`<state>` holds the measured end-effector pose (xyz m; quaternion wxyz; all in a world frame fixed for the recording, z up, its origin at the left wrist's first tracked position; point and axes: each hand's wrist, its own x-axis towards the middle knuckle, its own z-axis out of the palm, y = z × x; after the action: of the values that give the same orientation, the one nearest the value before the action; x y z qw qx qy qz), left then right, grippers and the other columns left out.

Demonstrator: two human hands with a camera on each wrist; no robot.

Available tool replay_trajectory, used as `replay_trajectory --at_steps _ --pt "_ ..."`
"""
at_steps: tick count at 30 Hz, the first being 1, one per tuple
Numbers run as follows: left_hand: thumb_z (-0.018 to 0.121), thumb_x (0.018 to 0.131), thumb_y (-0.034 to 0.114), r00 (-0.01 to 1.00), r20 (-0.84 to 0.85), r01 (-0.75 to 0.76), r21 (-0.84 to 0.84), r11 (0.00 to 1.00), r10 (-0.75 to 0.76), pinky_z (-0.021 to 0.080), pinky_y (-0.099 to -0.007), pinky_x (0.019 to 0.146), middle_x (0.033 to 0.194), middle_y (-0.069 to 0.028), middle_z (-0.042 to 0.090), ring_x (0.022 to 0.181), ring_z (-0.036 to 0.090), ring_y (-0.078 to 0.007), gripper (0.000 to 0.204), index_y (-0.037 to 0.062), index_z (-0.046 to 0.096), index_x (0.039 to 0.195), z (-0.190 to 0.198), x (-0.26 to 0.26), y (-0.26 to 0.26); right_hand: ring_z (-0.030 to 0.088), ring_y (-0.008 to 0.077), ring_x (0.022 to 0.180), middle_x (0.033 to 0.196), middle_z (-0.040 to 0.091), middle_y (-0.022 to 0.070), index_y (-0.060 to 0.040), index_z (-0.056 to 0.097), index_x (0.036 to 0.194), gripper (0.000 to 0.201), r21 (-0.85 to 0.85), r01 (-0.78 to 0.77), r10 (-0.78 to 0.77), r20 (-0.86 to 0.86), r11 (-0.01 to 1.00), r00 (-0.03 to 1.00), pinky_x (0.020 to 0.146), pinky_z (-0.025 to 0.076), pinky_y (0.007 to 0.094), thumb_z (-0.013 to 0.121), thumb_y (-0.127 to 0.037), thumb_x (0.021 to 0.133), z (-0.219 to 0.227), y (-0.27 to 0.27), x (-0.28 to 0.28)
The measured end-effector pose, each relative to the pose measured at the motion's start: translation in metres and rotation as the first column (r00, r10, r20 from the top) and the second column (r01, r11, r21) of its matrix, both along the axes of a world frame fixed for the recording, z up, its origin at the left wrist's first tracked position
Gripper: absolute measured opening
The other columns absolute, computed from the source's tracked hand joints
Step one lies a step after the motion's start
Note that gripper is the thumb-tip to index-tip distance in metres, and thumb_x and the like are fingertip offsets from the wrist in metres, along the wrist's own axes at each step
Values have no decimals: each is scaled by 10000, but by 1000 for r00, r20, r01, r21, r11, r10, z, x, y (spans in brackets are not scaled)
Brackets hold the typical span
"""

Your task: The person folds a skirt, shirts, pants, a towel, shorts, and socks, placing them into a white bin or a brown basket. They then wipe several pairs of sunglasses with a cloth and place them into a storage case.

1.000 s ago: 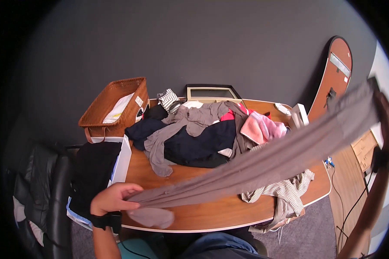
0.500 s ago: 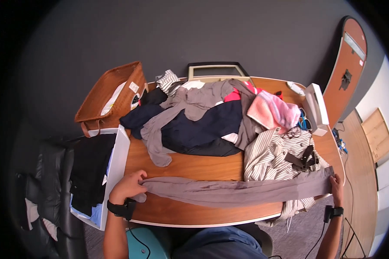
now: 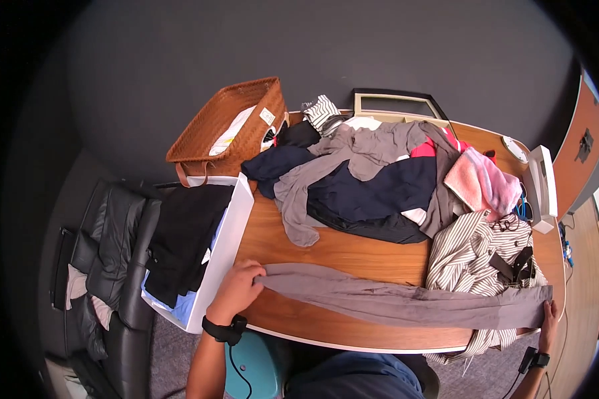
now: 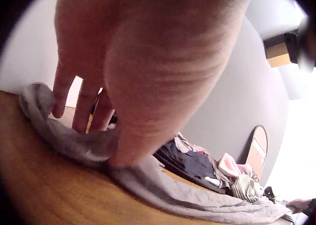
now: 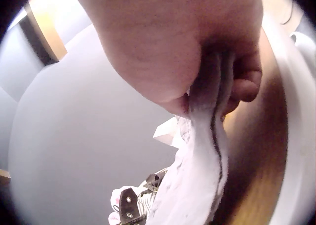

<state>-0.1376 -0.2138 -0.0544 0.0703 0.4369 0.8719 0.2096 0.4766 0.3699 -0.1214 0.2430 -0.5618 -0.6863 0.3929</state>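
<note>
Head view: a person's two hands stretch one long gray cloth [image 3: 379, 298] along the near edge of a wooden worktop [image 3: 353, 256], its right end lying over the lower part of a striped shirt [image 3: 466, 249]. The left hand [image 3: 238, 286] holds the narrow end toward the near left corner; the right hand [image 3: 550, 324] holds the wider end at the right edge. Two containers stand to the left. One wicker basket [image 3: 246, 143], at the far left corner, holds a white item [image 3: 231, 132]; one white box [image 3: 229, 246], along the left edge, holds a black garment [image 3: 186, 233] above a light blue cloth [image 3: 183, 306]. Toward the far edge, one gray garment [image 3: 379, 143] drapes over a navy garment [image 3: 379, 193], with one pink cloth [image 3: 482, 179] to their right and a second striped piece, a small bundle [image 3: 323, 113], near the basket.

Left wrist view: the thumb presses the gray cloth from the near side, pinching it against the hand, while three fingers reach down spread behind it; the end curls past them.

Right wrist view: thumb and curled fingers clamp the cloth's folded edge, near one dark strap [image 5: 129, 205] with metal eyelets.
</note>
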Motion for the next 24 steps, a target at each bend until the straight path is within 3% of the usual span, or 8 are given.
replay_trajectory --at_steps 4,7,10,12,18,21,22,24 --pt "610 848 85 965 210 -173 54 984 158 492 -363 776 905 -161 662 855 639 -315 202 -46 632 1000 15 2 2 478 164 1193 1286 534 96 74 492 1301 520 37 32 -27 -141 999 990 1043 329 279 585 -309 962 7 -11 -7" --pt "535 955 191 859 465 -265 50 963 213 452 -286 670 741 -77 567 703 526 -136 274 -37 607 1091 31 -13 -2 502 132 1103 1184 565 54 56 532 1241 423 94 36 -23 -128 995 992 994 357 256 575 -266 970 16 -12 -10" --pt "547 952 222 893 431 -160 33 987 130 433 -305 613 687 -72 531 654 488 -130 284 -58 594 967 35 -31 -1 517 110 1021 1106 590 35 51 557 1221 388 86 32 -14 -200 996 980 938 389 242 576 -245 970 19 -6 -16" --pt "563 942 216 900 404 -177 3 984 161 432 -315 601 669 -81 527 638 484 -134 276 -58 591 917 42 -33 6 513 96 950 1027 588 10 32 593 1110 300 19 -120 121 -194 993 973 871 405 244 576 -232 967 23 2 -9" --pt "639 872 170 912 300 -275 -60 960 280 462 -391 639 727 -168 616 676 602 -284 221 -50 617 871 2 -52 25 486 48 751 842 553 -60 -41 609 961 165 -10 -38 34 -237 999 971 712 399 209 553 -196 969 25 -13 -34" --pt "651 810 99 926 -269 -234 145 961 266 472 -424 757 882 -171 594 899 593 -364 193 13 609 977 -8 -34 31 489 46 774 858 560 -55 -40 608 960 173 -30 -55 47 -237 998 970 721 398 211 549 -202 973 22 -13 -34" --pt "651 810 99 928 -267 -229 140 963 259 472 -424 757 882 -171 594 899 593 -364 193 13 609 977 1 -21 35 489 46 774 858 560 -55 -40 608 960 173 -35 -50 41 -233 998 972 721 398 211 549 -202 973 22 -15 -32" --pt "681 808 149 959 70 -273 -45 961 275 474 -403 756 933 -156 603 905 593 -350 194 29 606 942 17 4 38 464 50 781 862 539 -52 5 588 975 216 47 -5 13 -186 999 982 710 395 213 554 -209 975 22 -17 -32"
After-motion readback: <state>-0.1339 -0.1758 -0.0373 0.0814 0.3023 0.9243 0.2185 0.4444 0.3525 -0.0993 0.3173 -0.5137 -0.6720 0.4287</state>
